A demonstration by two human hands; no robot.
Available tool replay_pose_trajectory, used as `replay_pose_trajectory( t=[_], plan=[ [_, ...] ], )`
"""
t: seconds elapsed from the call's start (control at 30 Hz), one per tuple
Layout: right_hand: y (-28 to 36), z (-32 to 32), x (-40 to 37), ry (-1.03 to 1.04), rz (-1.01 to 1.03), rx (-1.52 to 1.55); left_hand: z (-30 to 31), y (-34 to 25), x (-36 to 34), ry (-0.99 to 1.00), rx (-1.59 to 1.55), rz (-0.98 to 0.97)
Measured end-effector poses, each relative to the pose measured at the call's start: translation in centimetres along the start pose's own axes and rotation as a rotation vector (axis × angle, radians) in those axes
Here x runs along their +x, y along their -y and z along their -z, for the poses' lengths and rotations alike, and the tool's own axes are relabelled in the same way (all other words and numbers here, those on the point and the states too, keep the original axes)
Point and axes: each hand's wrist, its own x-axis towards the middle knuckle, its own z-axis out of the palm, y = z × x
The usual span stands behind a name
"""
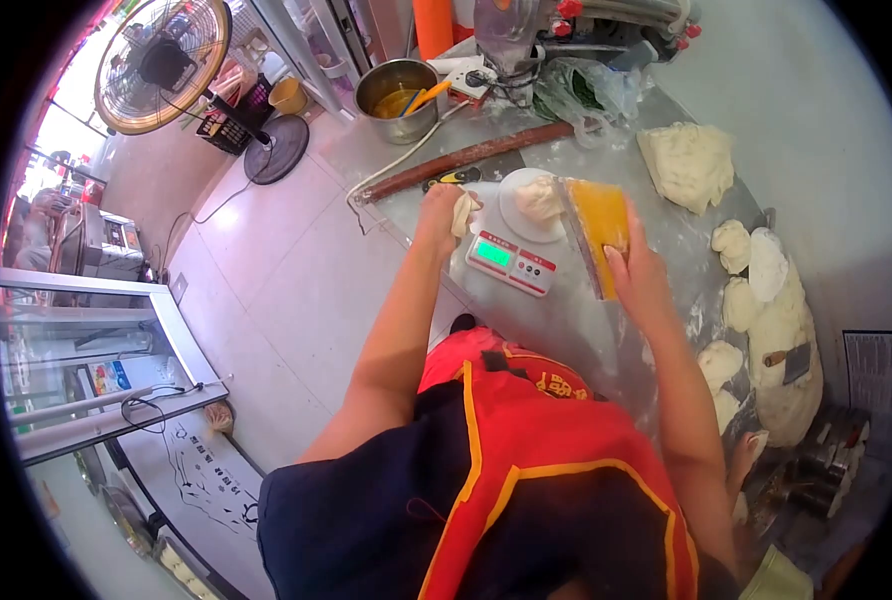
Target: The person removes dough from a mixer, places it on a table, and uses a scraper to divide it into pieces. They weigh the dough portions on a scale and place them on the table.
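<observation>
A piece of dough (pixel 462 213) is gripped in my left hand (pixel 443 212), just left of a kitchen scale (pixel 511 263) with a lit green display. On the round white plate (pixel 515 217) of the scale rests a lump of dough (pixel 538 198). My right hand (pixel 638 270) holds a yellow-handled scraper (pixel 597 225) upright, its metal edge beside that lump. A large piece of dough (pixel 688 163) lies farther back on the metal table (pixel 606 340).
Behind the scale lie a rolling pin (pixel 466 162), a metal pot (pixel 397 100) and a plastic bag (pixel 591 95). Several dough pieces and a long dough mass (pixel 786 340) line the right side. A fan (pixel 166 65) stands at the upper left.
</observation>
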Motion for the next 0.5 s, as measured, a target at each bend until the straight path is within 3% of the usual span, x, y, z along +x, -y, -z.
replay_pose_trajectory(
  t=[0.13, 0.23, 0.37, 0.5],
  plan=[
    [2.1, -1.0, 0.4, 0.041, -0.068, 0.014, -4.2, -2.3, -2.5, -0.156, 0.235, -0.17],
    [3.9, -1.3, 0.8, 0.056, -0.049, 0.055, -3.3, -2.0, -0.4, 0.051, 0.476, -0.12],
    [4.7, -2.1, 1.7, 0.049, 0.066, 0.016, -2.3, 0.0, 2.1, 0.078, 0.759, -0.412],
    [5.7, -2.3, 2.2, 0.077, 0.038, 0.026, -2.6, 0.6, 2.5, 0.09, 1.081, -0.603]
  ],
)
